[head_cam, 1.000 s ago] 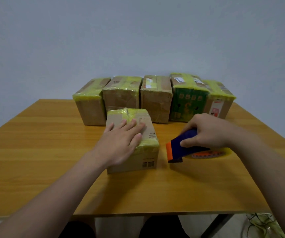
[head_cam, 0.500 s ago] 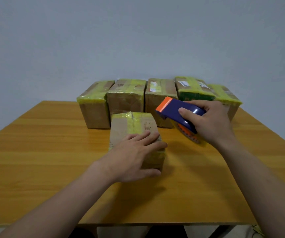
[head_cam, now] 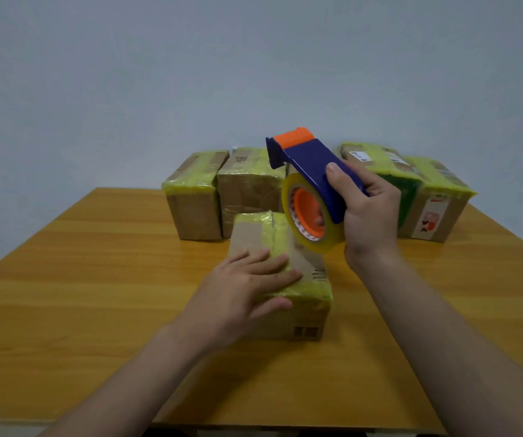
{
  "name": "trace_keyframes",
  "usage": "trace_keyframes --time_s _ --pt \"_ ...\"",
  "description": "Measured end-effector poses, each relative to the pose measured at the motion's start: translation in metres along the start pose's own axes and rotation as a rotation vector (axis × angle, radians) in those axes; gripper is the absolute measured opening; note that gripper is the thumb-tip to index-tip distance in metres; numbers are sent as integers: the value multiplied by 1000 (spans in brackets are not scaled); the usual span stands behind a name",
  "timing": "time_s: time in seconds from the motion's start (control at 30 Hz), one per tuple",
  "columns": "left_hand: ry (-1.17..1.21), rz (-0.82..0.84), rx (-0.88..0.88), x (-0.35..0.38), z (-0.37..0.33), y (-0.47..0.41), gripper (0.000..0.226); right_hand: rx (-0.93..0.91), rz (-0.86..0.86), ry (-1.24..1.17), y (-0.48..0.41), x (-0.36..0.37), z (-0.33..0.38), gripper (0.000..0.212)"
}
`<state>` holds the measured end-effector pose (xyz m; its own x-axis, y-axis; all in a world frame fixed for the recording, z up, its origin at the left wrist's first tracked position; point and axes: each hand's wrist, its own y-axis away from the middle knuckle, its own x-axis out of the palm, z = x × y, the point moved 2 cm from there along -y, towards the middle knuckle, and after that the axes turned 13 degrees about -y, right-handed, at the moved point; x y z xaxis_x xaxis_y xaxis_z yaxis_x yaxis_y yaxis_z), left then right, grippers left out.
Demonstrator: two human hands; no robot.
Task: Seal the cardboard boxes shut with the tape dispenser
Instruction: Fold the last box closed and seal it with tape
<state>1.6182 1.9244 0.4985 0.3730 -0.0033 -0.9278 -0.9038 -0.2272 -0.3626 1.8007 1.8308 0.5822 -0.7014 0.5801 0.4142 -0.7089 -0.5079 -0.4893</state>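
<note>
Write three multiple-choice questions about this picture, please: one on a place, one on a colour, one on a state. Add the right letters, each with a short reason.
1. Where is the dispenser?
A. flat on the table
B. raised in the right hand
C. on top of the back boxes

2. What colour is the dispenser's body?
A. green
B. white
C. blue

3. What does the left hand do?
A. presses flat on the near box
B. grips the dispenser
C. hangs off the table

Answers:
1 B, the right hand's fingers curl round the dispenser, held up in the air.
2 C, the body is blue with an orange tip.
3 A, straight fingers lie on the box top.
</note>
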Motion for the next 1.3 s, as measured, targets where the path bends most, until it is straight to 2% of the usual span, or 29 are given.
trace_keyframes --time_s 0.1,0.17,0.23,0.4,0.5,0.57,0.77,0.87,1.0,1.17,1.3 --pt "556 -194 -120 -6 13 8 32 79 -42 -86 2 7 -17 34" --pt "675 -277 -195 -2 23 16 25 130 -67 -147 5 10 -30 31" --pt "733 -276 -225 9 28 23 23 180 -110 -197 8 13 -42 20" --pt "576 -241 -121 25 36 29 32 236 -111 -222 11 12 -56 23" --pt "485 -204 -44 29 41 37 41 265 -46 -205 13 10 -60 37" --pt "512 -236 -45 31 41 40 40 274 -13 -184 14 11 -62 44" --pt "546 -392 -37 31 40 40 31 301 -33 -218 13 8 -63 45" --pt "595 -373 -34 30 43 40 34 307 -25 -191 13 7 -63 38" --pt "624 -424 -73 31 39 39 30 311 -21 -177 14 7 -62 30" --pt "578 -516 -111 27 35 33 25 336 -99 -188 12 8 -64 55" --pt "677 -542 -155 31 35 32 24 359 -98 -206 11 7 -67 59"
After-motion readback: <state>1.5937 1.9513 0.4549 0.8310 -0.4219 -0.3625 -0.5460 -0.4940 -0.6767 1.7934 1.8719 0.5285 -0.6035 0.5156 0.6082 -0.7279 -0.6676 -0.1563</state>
